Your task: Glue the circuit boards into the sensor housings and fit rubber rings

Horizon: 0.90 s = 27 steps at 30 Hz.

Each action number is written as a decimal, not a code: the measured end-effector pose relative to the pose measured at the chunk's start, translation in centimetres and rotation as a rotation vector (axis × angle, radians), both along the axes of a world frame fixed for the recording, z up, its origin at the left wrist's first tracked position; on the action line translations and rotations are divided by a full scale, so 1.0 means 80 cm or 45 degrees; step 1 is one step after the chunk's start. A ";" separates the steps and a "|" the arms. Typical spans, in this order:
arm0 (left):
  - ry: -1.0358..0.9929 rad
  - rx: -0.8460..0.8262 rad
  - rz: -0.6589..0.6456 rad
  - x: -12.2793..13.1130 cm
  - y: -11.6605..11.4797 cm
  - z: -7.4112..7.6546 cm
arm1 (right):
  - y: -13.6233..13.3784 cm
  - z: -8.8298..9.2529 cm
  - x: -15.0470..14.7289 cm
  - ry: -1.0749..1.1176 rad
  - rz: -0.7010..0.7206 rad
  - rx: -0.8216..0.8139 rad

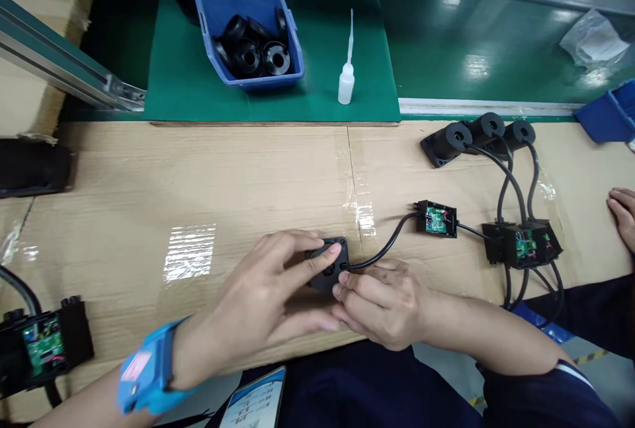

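Note:
My left hand (pixel 262 296) and my right hand (pixel 380 305) meet on a small black plastic part (pixel 328 268) lying on the cardboard-covered bench (pixel 198 183). Left fingers press on its top; right fingers pinch its near right edge, where a black cable (pixel 391 243) enters it. That cable runs right to a small open black box with a green circuit board (pixel 436 218). A blue wrist strap (pixel 146 368) is on my left wrist.
A blue bin (pixel 208 14) of black ring parts and a white squeeze bottle (pixel 346 81) stand on the green mat behind. Black cabled assemblies (pixel 520 243) lie at right, another (pixel 42 345) at left. Another person's hand (pixel 622 213) rests at the right edge.

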<state>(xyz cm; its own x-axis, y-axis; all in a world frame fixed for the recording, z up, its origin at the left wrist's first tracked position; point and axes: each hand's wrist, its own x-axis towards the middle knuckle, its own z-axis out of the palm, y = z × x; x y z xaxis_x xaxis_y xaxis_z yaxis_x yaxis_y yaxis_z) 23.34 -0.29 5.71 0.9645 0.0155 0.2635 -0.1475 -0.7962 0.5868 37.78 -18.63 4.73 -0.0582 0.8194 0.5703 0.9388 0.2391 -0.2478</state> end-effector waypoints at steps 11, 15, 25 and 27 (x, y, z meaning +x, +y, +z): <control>0.152 -0.555 -0.004 0.013 0.005 -0.023 | 0.004 -0.001 0.002 0.010 0.037 -0.033; 0.058 -0.405 -0.049 0.016 0.007 -0.027 | 0.004 -0.002 0.001 -0.004 0.024 0.018; 0.109 -0.435 -0.013 0.020 -0.001 -0.030 | 0.003 -0.005 0.001 -0.017 0.015 0.060; 0.169 -0.539 0.035 0.022 -0.003 -0.027 | 0.004 -0.005 0.001 -0.016 0.013 0.048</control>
<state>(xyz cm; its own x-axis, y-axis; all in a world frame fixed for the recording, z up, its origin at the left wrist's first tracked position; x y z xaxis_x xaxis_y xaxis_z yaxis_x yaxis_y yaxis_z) 25.09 -0.49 3.52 0.9874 0.1213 0.1020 -0.0309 -0.4840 0.8745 37.86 -18.34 4.31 -0.0737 0.7968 0.5997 0.9394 0.2574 -0.2266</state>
